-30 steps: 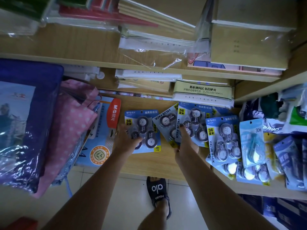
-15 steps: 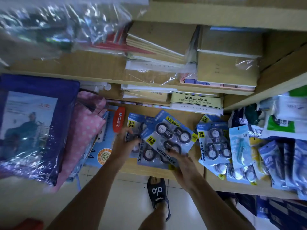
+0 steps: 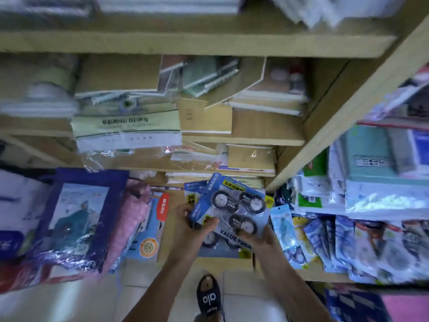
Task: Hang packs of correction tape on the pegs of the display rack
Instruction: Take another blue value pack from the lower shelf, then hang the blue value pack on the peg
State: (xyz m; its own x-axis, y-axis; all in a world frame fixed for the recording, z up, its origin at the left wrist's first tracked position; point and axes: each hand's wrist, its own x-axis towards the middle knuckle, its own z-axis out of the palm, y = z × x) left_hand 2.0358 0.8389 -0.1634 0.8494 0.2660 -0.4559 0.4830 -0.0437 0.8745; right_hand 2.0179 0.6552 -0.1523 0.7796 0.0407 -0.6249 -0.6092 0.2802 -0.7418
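Both hands gripping correction tape packs (image 3: 234,212) over wooden shelf (image 3: 209,260), stationery shop, tile floor.
L hand (image 3: 189,225) & R hand (image 3: 256,238) pinch stack's lower edges; vs 0.5 s ago packs lifted higher, more shelving w/ notebooks (image 3: 262,101) in view.

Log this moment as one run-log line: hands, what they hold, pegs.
left hand: gripping stacked correction tape packs | right hand: gripping same stack's lower edge | pegs: none in view | hung: nothing yet

"VALUE PACK" on the correction tape pack (image 3: 234,210); "alo" on the slipper (image 3: 209,298).
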